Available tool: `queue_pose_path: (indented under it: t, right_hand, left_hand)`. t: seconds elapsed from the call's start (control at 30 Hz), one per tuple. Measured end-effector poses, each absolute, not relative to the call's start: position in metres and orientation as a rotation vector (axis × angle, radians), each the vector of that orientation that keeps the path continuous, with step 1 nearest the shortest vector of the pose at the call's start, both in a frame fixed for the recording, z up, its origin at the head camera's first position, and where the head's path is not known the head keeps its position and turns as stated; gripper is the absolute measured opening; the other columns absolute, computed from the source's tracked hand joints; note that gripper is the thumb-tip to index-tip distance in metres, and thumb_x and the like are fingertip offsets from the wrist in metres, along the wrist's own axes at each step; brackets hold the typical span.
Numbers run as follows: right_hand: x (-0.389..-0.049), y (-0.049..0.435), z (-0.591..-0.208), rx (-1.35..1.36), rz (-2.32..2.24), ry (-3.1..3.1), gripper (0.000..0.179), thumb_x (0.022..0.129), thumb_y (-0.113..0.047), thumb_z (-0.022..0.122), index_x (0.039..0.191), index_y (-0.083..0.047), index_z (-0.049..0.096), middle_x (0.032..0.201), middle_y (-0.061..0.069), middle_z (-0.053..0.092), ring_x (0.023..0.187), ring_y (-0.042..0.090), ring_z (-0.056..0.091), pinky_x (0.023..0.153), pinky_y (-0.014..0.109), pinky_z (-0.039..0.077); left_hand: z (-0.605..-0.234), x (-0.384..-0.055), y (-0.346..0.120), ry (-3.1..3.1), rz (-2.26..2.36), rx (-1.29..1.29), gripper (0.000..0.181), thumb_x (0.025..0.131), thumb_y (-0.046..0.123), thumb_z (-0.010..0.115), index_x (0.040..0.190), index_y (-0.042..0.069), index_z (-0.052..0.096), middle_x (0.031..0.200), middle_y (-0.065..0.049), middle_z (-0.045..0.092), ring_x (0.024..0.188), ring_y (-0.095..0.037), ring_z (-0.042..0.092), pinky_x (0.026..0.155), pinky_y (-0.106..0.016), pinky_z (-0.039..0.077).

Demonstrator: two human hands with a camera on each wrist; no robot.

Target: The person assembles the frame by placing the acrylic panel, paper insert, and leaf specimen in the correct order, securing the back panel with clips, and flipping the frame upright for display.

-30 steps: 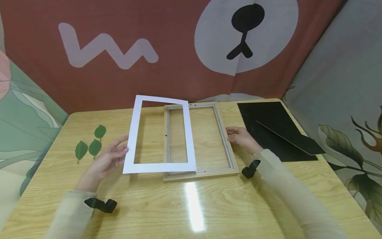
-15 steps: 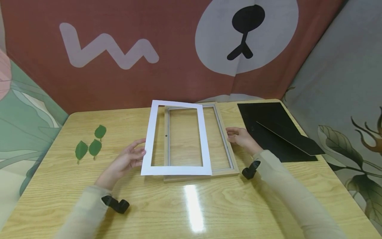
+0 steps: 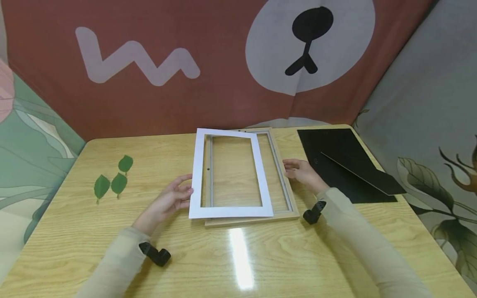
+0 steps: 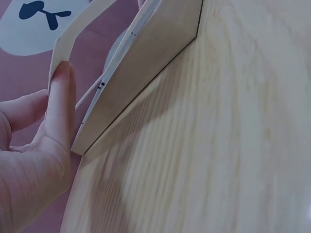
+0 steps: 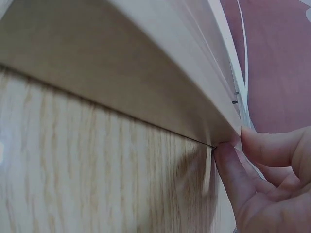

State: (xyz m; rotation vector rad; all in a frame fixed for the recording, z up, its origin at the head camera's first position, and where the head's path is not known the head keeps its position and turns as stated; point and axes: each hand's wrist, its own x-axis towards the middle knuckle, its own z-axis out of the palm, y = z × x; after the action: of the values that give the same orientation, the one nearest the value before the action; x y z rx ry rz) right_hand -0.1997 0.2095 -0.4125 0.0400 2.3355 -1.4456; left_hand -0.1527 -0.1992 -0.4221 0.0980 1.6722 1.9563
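A white mat board (image 3: pixel 231 212) with a rectangular window lies tilted over the wooden picture frame (image 3: pixel 292 198), shifted toward its left. My left hand (image 3: pixel 167 205) pinches the mat's left edge between thumb and fingers. In the left wrist view, the mat's near edge stands above the frame's side wall (image 4: pixel 141 68), with a gap between. At the frame's right side is my right hand (image 3: pixel 303 176); the right wrist view has its fingertips (image 5: pixel 228 153) holding the frame's edge, one on the side wall and one at the rim. Small dark marks dot the frame's inner lip.
A black backing board (image 3: pixel 328 142) with a raised stand flap (image 3: pixel 361 171) lies at the table's right. Several green leaves, one of them the lower-left leaf (image 3: pixel 101 188), lie to the left. A patterned cloth (image 3: pixel 223 103) hangs behind the wooden table (image 3: pixel 208 265).
My left hand has carried the mat board rightward and a little lower, so it covers more of the frame. The right hand and the frame have stayed in place.
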Motion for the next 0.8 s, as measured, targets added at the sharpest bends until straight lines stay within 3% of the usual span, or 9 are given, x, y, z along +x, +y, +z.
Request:
queue_pose_path:
  t: [0.67, 0.8]
  right_hand:
    - [-0.199, 0.211, -0.415, 0.039, -1.444, 2.342, 0.053, 0.098, -0.001, 0.045, 0.148, 0.004, 0.027, 0.149, 0.027, 0.033, 0.139, 0.040, 0.033, 0.115, 0.050, 0.033]
    - [-0.199, 0.211, -0.415, 0.032, -1.431, 2.355, 0.052, 0.099, -0.002, 0.045, 0.147, 0.004, 0.027, 0.149, 0.028, 0.034, 0.138, 0.041, 0.033, 0.115, 0.051, 0.033]
  left_hand:
    - [-0.427, -0.158, -0.179, 1.660, 1.963, 0.063, 0.066, 0.098, 0.004, 0.046, 0.153, 0.009, 0.010, 0.111, 0.004, 0.054, 0.093, -0.006, 0.063, 0.085, -0.023, 0.057]
    - [-0.427, -0.158, -0.175, 1.692, 1.941, 0.065, 0.068, 0.098, 0.005, 0.047, 0.154, 0.012, 0.010, 0.122, -0.004, 0.053, 0.096, -0.006, 0.063, 0.087, -0.024, 0.057]
